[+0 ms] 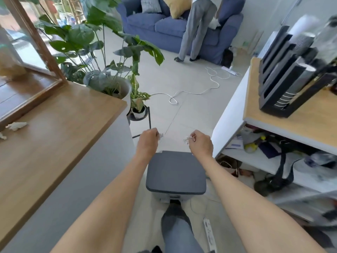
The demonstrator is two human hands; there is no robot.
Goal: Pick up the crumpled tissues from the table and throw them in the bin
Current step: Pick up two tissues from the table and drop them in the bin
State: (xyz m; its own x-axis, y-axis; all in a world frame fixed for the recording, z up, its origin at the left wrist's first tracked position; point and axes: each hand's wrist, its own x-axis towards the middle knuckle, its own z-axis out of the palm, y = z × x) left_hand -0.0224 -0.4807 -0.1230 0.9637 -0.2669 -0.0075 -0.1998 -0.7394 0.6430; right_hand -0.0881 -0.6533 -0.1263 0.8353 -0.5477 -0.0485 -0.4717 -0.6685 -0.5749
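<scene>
A grey pedal bin [176,175] stands on the floor in front of me with its dark lid down. My foot [174,209] rests at the pedal on its near side. My left hand [148,141] is held beyond the lid's far left corner, shut on a small white crumpled tissue [160,136]. My right hand [200,144] hovers past the far right corner, pinching another crumpled tissue [187,139]. On the wooden table [60,128] at the left lie two more crumpled tissues, one [16,126] near the glass frame and one [2,136] at the image edge.
Potted plants [109,83] and a small black plant stand [139,115] sit beyond the table's corner. A white cable [191,92] snakes across the floor. A shelf unit [284,139] with clutter stands at right. A person [197,28] stands by the blue sofa [164,24].
</scene>
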